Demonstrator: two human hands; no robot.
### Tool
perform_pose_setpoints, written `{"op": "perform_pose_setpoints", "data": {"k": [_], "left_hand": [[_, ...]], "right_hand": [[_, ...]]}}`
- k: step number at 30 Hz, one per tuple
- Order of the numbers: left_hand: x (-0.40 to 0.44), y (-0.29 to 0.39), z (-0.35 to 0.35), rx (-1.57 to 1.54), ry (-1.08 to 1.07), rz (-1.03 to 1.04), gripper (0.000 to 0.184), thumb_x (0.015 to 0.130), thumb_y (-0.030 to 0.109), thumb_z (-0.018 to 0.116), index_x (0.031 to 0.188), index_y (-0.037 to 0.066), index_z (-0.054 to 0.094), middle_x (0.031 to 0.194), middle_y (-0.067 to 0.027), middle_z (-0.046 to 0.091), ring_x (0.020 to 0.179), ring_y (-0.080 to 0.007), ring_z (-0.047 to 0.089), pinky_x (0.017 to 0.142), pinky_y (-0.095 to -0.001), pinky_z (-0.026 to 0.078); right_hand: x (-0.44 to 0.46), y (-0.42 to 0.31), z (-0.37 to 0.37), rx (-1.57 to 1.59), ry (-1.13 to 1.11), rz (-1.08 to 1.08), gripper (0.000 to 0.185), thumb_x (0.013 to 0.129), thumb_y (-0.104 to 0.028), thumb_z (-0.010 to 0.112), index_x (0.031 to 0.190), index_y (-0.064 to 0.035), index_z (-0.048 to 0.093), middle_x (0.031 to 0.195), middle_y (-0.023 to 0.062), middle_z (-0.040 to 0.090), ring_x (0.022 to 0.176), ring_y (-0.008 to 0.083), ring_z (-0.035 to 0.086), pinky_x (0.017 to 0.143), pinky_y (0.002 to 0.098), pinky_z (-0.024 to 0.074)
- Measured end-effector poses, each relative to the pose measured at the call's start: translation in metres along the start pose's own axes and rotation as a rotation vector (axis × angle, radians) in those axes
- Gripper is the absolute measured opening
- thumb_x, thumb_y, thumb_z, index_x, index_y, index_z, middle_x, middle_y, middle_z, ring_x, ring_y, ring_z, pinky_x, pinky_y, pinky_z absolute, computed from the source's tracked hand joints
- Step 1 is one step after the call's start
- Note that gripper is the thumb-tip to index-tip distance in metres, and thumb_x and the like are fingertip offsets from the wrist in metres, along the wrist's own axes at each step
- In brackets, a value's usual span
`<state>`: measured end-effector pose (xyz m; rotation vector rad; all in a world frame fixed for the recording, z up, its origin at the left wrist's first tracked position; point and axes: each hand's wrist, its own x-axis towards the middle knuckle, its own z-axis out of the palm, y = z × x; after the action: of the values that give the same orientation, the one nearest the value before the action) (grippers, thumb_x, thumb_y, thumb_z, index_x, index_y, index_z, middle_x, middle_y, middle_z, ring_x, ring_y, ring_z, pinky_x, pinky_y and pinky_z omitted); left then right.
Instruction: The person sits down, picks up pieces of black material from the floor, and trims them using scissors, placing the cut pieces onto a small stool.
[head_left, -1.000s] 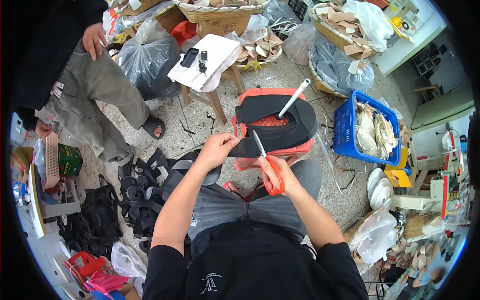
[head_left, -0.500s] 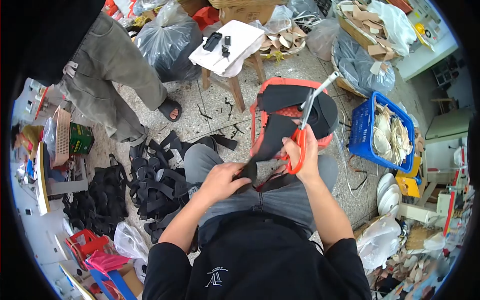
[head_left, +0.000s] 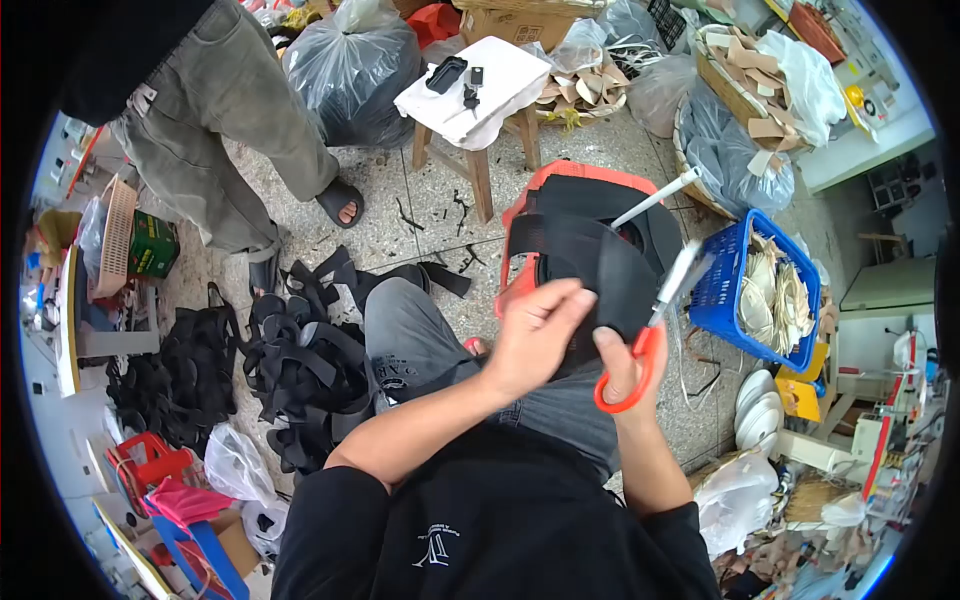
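Red-handled scissors (head_left: 630,375) are in my right hand (head_left: 632,368), their blades blurred and pointing up and to the right. A black piece with straps (head_left: 600,270) is raised above my lap, its lower part next to my right thumb. My left hand (head_left: 540,335) is closed, thumb and fingers together at the left side of this piece; what they pinch is hidden. Behind it stands a red stool (head_left: 575,172) bearing black pieces, with a white rod (head_left: 660,197) sticking up.
Black strapped pieces (head_left: 305,365) lie heaped left of my legs. A wooden stool with a white cloth (head_left: 470,85) stands ahead, a blue basket (head_left: 720,290) on the right. Another person (head_left: 235,110) stands at the upper left, with one sandalled foot near the stool.
The black piece has risen from my lap to above the red stool's near side. My left hand has moved right and up, close to my right hand. The scissors now tilt further right.
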<state>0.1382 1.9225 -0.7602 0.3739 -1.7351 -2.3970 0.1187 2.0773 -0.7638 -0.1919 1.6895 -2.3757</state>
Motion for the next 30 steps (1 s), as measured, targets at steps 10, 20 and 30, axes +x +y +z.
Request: {"op": "perform_pose_setpoints", "data": {"k": [10, 20, 30], "left_hand": [[-0.038, 0.017, -0.057, 0.925, -0.420, 0.431, 0.034, 0.094, 0.019, 0.073, 0.124, 0.005, 0.068, 0.103, -0.0099, 0.074, 0.085, -0.0305, 0.071, 0.080, -0.0395, 0.055], [-0.014, 0.048, -0.102, 0.292, -0.359, -0.250, 0.021, 0.095, 0.012, 0.072, 0.113, 0.002, 0.069, 0.095, -0.0066, 0.075, 0.080, -0.0160, 0.069, 0.077, -0.0279, 0.055], [0.100, 0.054, -0.062, 0.360, -0.364, -0.273, 0.011, 0.093, 0.013, 0.071, 0.095, 0.003, 0.073, 0.076, -0.0041, 0.068, 0.063, -0.0113, 0.060, 0.060, -0.0227, 0.046]], "right_hand": [[0.034, -0.053, -0.023, -0.413, 0.257, -0.299, 0.050, 0.089, -0.001, 0.067, 0.138, 0.0015, 0.055, 0.118, 0.0119, 0.070, 0.098, 0.0169, 0.063, 0.093, 0.0280, 0.0493], [0.085, -0.098, -0.007, -0.423, 0.244, -0.445, 0.049, 0.090, -0.001, 0.066, 0.138, 0.0021, 0.055, 0.113, 0.0111, 0.071, 0.094, 0.0152, 0.062, 0.087, 0.0258, 0.0486], [0.173, -0.055, -0.104, -0.257, 0.383, -0.209, 0.022, 0.091, -0.008, 0.069, 0.110, 0.0019, 0.065, 0.094, 0.0107, 0.071, 0.078, 0.0143, 0.061, 0.072, 0.0247, 0.0501]]}}
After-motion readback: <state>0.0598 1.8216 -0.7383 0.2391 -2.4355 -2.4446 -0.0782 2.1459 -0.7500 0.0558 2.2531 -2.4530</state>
